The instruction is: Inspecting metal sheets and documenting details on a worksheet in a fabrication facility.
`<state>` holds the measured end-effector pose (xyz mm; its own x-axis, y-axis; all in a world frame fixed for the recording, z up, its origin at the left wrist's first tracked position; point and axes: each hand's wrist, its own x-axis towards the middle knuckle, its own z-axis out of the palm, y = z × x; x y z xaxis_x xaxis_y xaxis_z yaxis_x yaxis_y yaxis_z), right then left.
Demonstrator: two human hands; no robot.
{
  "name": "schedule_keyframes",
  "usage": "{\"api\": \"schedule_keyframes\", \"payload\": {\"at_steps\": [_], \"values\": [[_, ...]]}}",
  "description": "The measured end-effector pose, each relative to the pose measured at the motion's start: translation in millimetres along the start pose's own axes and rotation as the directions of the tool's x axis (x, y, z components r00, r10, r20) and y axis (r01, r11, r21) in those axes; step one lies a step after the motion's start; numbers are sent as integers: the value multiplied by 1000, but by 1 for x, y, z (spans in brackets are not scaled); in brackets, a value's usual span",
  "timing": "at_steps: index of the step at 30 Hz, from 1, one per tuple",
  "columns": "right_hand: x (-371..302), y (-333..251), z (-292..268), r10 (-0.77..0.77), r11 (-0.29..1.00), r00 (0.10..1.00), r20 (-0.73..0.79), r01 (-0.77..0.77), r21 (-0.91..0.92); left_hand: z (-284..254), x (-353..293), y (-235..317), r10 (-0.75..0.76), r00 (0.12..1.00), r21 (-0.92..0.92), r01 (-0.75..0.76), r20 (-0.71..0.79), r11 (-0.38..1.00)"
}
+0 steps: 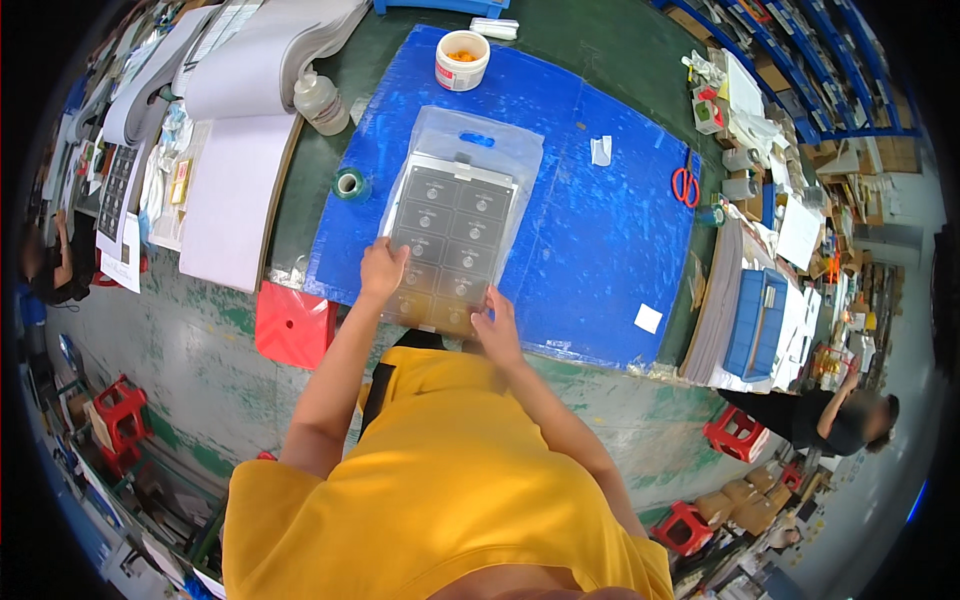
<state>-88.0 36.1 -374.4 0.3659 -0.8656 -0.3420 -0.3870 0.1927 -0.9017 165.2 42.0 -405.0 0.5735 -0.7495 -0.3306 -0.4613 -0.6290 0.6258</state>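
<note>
A dark grey printed sheet [447, 232], marked off into several rectangular panels, lies in front of me on a translucent plastic bag [522, 150] with a handle cut-out. At the sheet's left edge, my left hand [383, 267] is closed, thumb over the face and fingers at the side. Lower down on the right edge, my right hand [499, 325] pinches the sheet near its corner. The near end of the sheet reaches the table's front edge. How far the bag extends under the sheet is hidden.
On the blue mat [585, 240] are a white tub [462, 62], a green tape roll [350, 184] and red scissors [686, 186]. A squeeze bottle [320, 102] stands left, near paper stacks. A red stool [294, 325] is by the table; co-workers are at both sides.
</note>
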Motion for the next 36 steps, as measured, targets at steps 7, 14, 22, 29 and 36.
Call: {"api": "schedule_keyframes", "payload": {"at_steps": [7, 14, 22, 29, 36], "values": [[0, 0, -5, -16, 998, 997, 71, 20, -51, 11, 30, -16, -195, 977, -164, 207, 87, 965], [-4, -1, -10, -5, 1000, 997, 78, 6, -9, -5, 28, 5, -287, 887, -400, 426, 362, 812], [-1, 6, -18, -12, 996, 995, 98, 3, 87, -36, -21, 73, 61, 980, -554, 54, 188, 831], [1, -1, -23, 88, 993, 990, 114, -96, 62, -36, -14, 75, -57, 906, -598, 324, 420, 733], [3, 4, -26, 83, 992, 994, 74, -89, 87, -29, 1, 54, -181, 769, -554, 582, 613, 595]]}}
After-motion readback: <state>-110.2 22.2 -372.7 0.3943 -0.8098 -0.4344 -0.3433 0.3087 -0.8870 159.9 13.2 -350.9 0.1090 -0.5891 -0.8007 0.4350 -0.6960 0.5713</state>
